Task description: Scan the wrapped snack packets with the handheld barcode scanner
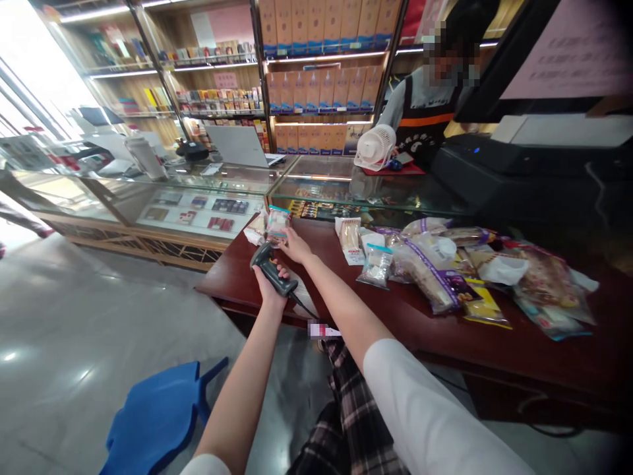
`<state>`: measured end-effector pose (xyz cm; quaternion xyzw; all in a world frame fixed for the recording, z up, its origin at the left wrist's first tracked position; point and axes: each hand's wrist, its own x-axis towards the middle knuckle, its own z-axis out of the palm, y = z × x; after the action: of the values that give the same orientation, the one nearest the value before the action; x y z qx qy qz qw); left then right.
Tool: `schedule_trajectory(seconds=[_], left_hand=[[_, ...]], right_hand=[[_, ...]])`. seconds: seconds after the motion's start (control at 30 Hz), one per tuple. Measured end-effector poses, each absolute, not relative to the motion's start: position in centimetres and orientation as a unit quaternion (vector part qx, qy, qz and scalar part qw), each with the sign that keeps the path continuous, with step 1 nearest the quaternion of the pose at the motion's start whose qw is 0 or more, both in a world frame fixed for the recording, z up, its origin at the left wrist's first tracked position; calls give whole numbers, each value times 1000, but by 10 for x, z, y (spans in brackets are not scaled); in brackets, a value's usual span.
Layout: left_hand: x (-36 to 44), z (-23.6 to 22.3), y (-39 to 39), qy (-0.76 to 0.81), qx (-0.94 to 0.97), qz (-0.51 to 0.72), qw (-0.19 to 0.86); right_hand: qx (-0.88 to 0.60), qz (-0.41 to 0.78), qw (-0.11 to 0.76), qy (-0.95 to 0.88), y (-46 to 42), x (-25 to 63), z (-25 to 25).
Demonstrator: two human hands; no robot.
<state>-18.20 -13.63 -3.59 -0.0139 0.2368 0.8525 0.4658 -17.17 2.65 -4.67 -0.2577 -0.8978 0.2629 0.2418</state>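
Note:
My left hand (pixel 270 282) is wrapped round a black handheld barcode scanner (pixel 275 274), its head pointing up and away over the dark red table. A cable runs from the scanner's handle toward the table edge. Just beyond the scanner, my right hand (pixel 297 248) has its fingers closed on the lower right edge of a small clear snack packet (pixel 279 221) with a blue top strip. A white paper-wrapped packet (pixel 256 229) lies left of that one. Farther right on the table are a white and tan packet (pixel 351 239) and another blue-topped packet (pixel 376 265).
Several bagged breads (pixel 430 274) and a yellow packet (pixel 487 307) crowd the table's right side. Behind runs a glass display counter (pixel 326 173) with a laptop (pixel 237 145) and white fan (pixel 376 146). A person (pixel 420 109) stands behind it. A blue chair (pixel 153 412) is at lower left.

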Motion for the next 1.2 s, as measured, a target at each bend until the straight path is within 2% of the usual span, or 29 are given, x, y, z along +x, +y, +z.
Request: schedule_trajectory(seconds=[0.17,0.47,0.93,1.03,1.2], left_hand=[[-183,-37,-136,245,-7,853,460],[-185,-39,-136,226,-2,856,464],[-183,-36,-136,233,-7,853,466],[-182,-34,-136,226,-21,855,466],[-182,-32,-135,217,-47,856,466]], right_hand=[[-279,302,244,-878,33,-134,-50],[-328,209,239,-890,20,-121,-49],[-313,133,144,-929,17,-93,-44],[-341,156,146,-915,16,-108,-38],[-346,191,96,-914,17,-133,-36]])
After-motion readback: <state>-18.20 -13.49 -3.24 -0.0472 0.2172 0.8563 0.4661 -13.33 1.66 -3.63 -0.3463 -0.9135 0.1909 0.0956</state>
